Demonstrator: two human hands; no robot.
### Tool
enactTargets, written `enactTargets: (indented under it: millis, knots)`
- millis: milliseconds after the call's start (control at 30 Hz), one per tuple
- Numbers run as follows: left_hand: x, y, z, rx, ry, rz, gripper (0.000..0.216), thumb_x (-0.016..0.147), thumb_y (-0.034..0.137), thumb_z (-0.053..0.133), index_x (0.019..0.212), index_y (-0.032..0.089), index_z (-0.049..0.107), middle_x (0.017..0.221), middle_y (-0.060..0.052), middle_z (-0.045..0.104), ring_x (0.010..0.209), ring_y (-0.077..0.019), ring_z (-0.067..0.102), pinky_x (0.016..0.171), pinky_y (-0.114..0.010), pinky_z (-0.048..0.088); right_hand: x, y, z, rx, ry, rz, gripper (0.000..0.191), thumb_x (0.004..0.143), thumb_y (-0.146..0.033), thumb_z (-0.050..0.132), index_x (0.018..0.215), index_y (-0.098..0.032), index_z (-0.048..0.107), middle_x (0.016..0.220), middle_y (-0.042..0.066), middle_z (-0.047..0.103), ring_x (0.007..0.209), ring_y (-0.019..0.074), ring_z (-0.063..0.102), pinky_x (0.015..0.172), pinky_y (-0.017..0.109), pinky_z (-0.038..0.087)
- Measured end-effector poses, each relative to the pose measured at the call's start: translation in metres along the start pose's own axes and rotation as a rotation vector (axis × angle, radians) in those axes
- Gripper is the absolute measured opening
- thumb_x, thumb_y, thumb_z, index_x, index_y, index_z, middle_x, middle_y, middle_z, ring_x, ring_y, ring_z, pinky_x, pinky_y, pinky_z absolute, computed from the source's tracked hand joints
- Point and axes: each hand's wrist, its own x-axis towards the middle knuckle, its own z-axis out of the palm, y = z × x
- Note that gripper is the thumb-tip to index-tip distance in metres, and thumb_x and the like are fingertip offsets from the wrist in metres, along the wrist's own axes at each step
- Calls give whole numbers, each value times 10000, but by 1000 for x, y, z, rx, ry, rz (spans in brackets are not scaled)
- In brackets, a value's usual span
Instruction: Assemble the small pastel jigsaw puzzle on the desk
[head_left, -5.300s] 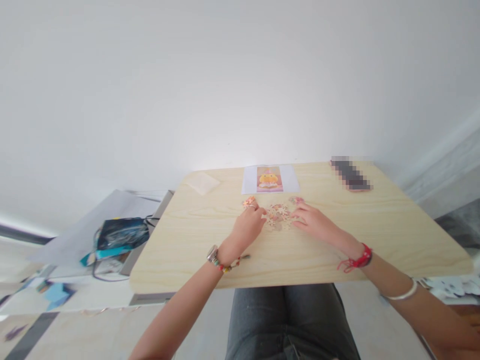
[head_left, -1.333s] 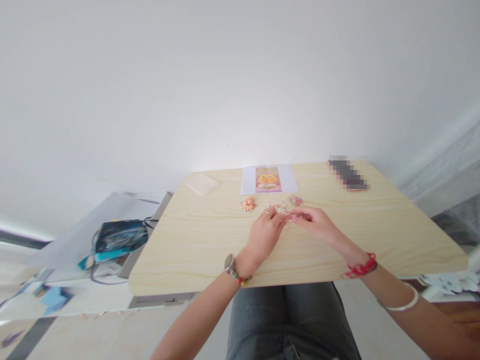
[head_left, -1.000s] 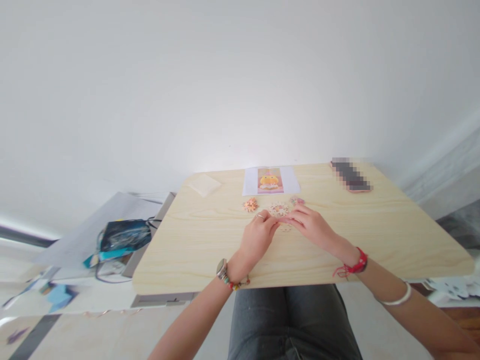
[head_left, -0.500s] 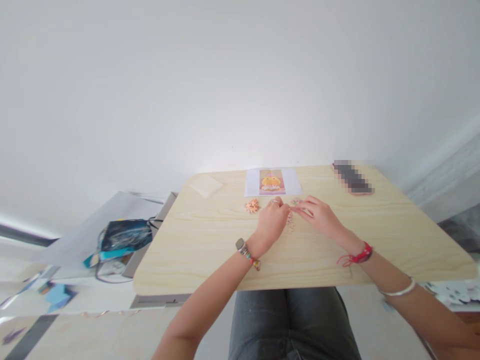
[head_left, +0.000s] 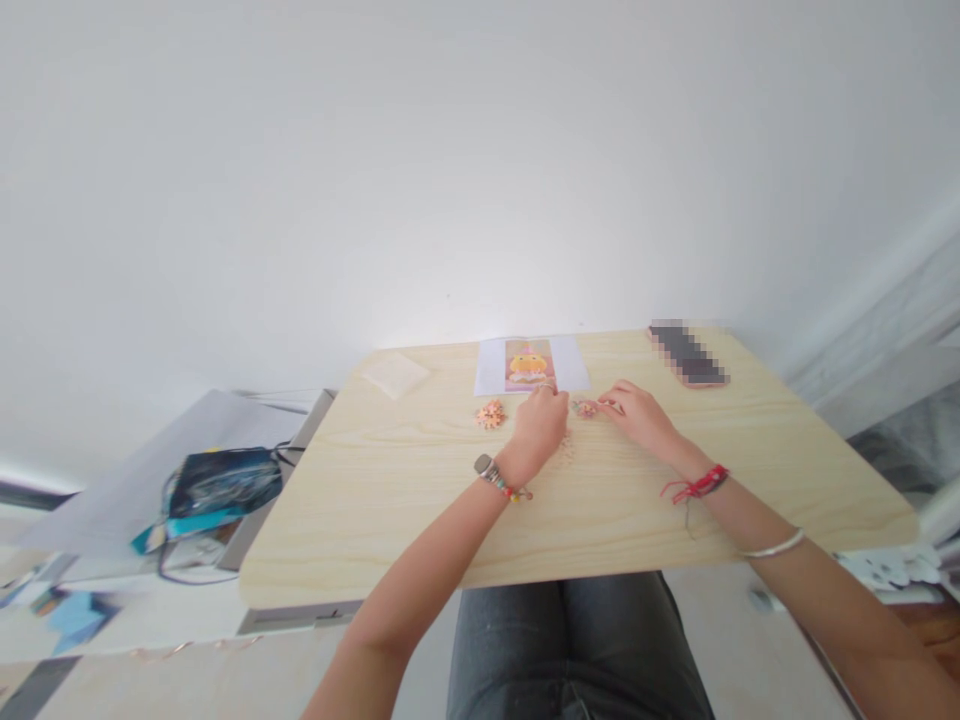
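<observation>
My left hand (head_left: pixel 541 425) is closed, fingertips bent down onto the table just below the printed picture sheet (head_left: pixel 574 365); whatever is in its fingers is hidden. My right hand (head_left: pixel 637 418) pinches a small pale puzzle piece (head_left: pixel 603 404) at the edge of a little mixed pile of puzzle pieces (head_left: pixel 584 409). To the left of my left hand lies a heap of orange puzzle pieces (head_left: pixel 490 414). Several pale pieces (head_left: pixel 568 448) lie scattered beside my left hand, partly covered by it.
The wooden table (head_left: pixel 360 500) stands against a white wall. A phone (head_left: pixel 688 355), blurred out, rests at the back right. At the back left lies a flat translucent sheet (head_left: pixel 396 374). Left of the table, a dark packet (head_left: pixel 225 482) and a cable sit on a lower surface.
My hands have moved apart: they met over the pale pieces before, and now the right is at the mixed pile. The whole view has shifted slightly.
</observation>
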Motion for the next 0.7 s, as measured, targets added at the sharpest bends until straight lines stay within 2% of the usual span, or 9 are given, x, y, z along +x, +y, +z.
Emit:
enactTargets:
  millis: [133,233,333,467,700]
  knots:
    - [-31,-19,-9,24,1,-11,167,834,222,458,921,151,581,944,-85,538,846,-172,553,706,-280,461,-16,-18,0,71,-1,-91,178,814,-218,467,864,-188,636,852,58,582,813,165,557,735,288,436]
    - [-57,-28,-11,15,-15,-35,188,834,239,448,968,188,569,958,-60,519,844,-169,550,701,-274,456,-26,-36,4,103,-75,-194,160,803,-213,489,881,-193,628,910,65,576,874,180,550,764,307,436]
    - [-72,-28,-6,3,-78,-50,214,821,223,461,1016,220,551,977,-48,514,859,-167,544,692,-264,456,-30,-51,10,93,-157,-231,137,803,-217,497,855,-184,620,857,60,563,784,170,557,709,301,445]
    - [-73,-22,4,-6,-102,-3,249,799,195,493,1043,225,527,972,-49,516,869,-167,535,687,-254,456,-30,-59,17,28,-193,-227,104,794,-206,510,827,-169,602,818,56,552,741,168,552,674,297,449]
    - [-59,-16,14,0,-139,67,145,833,173,414,873,180,553,936,-61,521,831,-153,532,705,-253,448,-31,-65,18,-39,-173,-238,180,846,-182,414,783,-155,580,819,67,566,712,163,549,650,294,448]
